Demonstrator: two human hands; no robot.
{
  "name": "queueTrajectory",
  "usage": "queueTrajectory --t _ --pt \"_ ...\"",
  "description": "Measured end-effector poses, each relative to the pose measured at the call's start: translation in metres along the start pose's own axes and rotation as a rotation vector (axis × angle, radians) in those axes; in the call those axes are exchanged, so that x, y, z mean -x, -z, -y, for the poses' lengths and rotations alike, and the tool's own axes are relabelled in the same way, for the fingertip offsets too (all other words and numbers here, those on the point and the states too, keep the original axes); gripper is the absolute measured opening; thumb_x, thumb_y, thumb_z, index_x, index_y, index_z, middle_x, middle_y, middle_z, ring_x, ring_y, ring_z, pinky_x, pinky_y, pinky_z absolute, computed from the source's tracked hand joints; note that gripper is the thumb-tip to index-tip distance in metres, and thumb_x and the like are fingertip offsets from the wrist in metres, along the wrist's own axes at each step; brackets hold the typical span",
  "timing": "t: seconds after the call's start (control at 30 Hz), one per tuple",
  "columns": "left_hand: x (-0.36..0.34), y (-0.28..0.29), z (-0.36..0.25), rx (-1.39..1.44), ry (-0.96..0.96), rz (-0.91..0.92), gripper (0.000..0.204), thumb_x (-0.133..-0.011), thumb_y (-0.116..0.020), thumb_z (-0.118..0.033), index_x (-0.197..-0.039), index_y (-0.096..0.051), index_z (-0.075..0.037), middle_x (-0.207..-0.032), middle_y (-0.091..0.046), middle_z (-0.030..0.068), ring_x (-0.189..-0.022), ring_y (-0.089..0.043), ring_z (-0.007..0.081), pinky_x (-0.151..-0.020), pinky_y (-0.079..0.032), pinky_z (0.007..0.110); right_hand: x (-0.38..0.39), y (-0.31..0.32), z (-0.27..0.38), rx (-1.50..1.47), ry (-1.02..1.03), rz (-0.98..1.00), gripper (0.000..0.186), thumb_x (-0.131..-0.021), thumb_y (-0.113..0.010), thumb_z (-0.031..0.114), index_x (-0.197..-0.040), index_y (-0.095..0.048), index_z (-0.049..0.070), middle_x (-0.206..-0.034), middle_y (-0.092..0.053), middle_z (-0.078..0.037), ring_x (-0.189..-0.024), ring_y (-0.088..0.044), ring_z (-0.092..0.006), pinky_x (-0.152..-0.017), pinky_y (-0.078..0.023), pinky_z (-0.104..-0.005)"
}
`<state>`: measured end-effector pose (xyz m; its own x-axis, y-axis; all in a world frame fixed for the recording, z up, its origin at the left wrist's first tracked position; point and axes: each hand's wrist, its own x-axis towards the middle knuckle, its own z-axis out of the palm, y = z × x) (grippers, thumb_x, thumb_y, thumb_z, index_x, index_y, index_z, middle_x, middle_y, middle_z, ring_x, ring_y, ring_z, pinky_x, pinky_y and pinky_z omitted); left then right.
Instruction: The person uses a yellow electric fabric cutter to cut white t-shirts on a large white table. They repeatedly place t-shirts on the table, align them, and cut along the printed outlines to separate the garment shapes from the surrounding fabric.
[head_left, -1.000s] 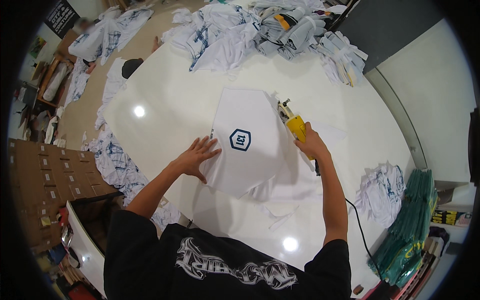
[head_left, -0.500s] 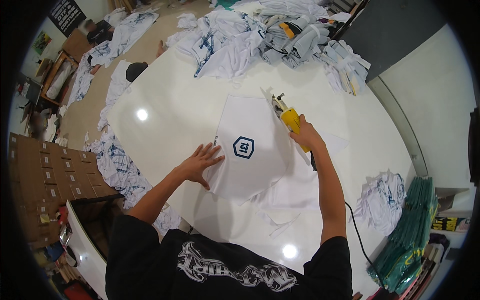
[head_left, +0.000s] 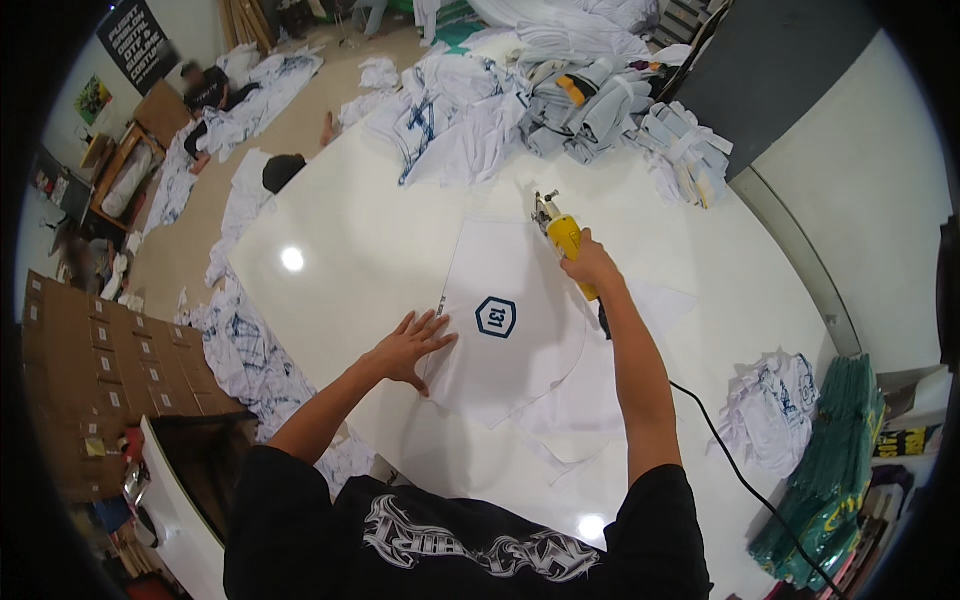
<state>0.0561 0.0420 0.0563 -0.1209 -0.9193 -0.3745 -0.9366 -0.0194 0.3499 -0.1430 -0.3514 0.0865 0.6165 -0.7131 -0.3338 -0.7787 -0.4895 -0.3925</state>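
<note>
A white fabric panel (head_left: 500, 375) with a dark blue hexagonal emblem lies flat on the white table (head_left: 370, 225). My left hand (head_left: 413, 350) rests on the panel's left edge, fingers spread. In my right hand (head_left: 593, 266) is a yellow electric fabric cutter (head_left: 563, 236), gripped around its body. Its metal head points away from me, beside the panel's far right corner. The black power cord (head_left: 725, 450) runs back under my right forearm to the lower right. More white fabric (head_left: 590, 410) lies by the panel's near right side, with a thin curved offcut (head_left: 560, 462) close by.
White and blue garments (head_left: 450, 115) and grey bundles (head_left: 590, 100) are heaped along the far edge. At the right lie a white pile (head_left: 770, 410) and green packets (head_left: 825, 470). Cardboard boxes (head_left: 110, 350) stand at left. People (head_left: 205, 88) sit on the floor beyond.
The cutter in my right hand has moved away from me along the panel's right side, to its far corner. My left hand stays spread on the panel. The whole view has shifted slightly.
</note>
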Motion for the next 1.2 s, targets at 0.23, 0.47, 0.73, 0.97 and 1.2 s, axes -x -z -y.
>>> queueTrajectory --t 0.23,0.47,0.73,0.97,1.2 --pt "0.066 0.031 0.193 -0.33 0.657 -0.239 0.134 -0.058 -0.096 -0.05 -0.167 -0.025 -0.019 -0.174 -0.014 0.0184 -0.161 -0.01 0.0426 -0.124 -0.007 0.07 0.07 -0.012 0.018 -0.168 -0.102 -0.157 0.068 -0.086 -0.07 0.036 -0.132 -0.043 -0.006 -0.112 -0.07 -0.033 -0.105 -0.07 -0.049 -0.091 -0.057 -0.0532" --pt "0.025 -0.01 0.14 0.079 0.717 -0.281 0.129 -0.068 -0.082 -0.071 -0.169 -0.017 -0.024 -0.175 -0.005 0.0191 -0.158 -0.004 0.0529 -0.116 -0.012 0.08 0.223 -0.07 0.018 -0.189 -0.146 -0.156 0.059 -0.089 -0.071 0.035 -0.127 -0.044 -0.001 -0.107 -0.069 -0.036 -0.101 -0.067 -0.0538 -0.087 -0.054 -0.0581" --pt "0.073 0.018 0.159 0.108 0.51 -0.067 0.158 -0.04 -0.095 -0.07 -0.169 -0.014 -0.032 -0.177 0.004 0.015 -0.158 0.008 0.0519 -0.116 -0.006 0.081 0.371 -0.148 0.074 -0.218 -0.208 -0.077 0.059 -0.091 -0.071 0.029 -0.13 -0.041 -0.004 -0.116 -0.063 -0.037 -0.104 -0.064 -0.0546 -0.088 -0.053 -0.0581" --pt "0.077 0.023 0.182 0.102 0.449 -0.085 0.159 -0.036 -0.099 -0.061 -0.169 -0.016 -0.032 -0.177 0.003 0.0124 -0.16 0.01 0.0474 -0.12 -0.001 0.077 0.366 -0.177 0.124 -0.188 -0.218 -0.114 0.057 -0.092 -0.07 0.03 -0.125 -0.04 -0.005 -0.109 -0.064 -0.036 -0.097 -0.066 -0.0544 -0.083 -0.054 -0.0589" --pt "0.081 0.022 0.185 0.124 0.429 -0.106 0.158 -0.036 -0.098 -0.062 -0.169 -0.017 -0.032 -0.177 0.003 0.012 -0.16 0.012 0.0464 -0.12 0.002 0.076 0.298 -0.171 0.153 -0.152 -0.251 -0.19 0.055 -0.09 -0.071 0.029 -0.12 -0.04 -0.006 -0.101 -0.066 -0.039 -0.095 -0.067 -0.0553 -0.083 -0.055 -0.0584"
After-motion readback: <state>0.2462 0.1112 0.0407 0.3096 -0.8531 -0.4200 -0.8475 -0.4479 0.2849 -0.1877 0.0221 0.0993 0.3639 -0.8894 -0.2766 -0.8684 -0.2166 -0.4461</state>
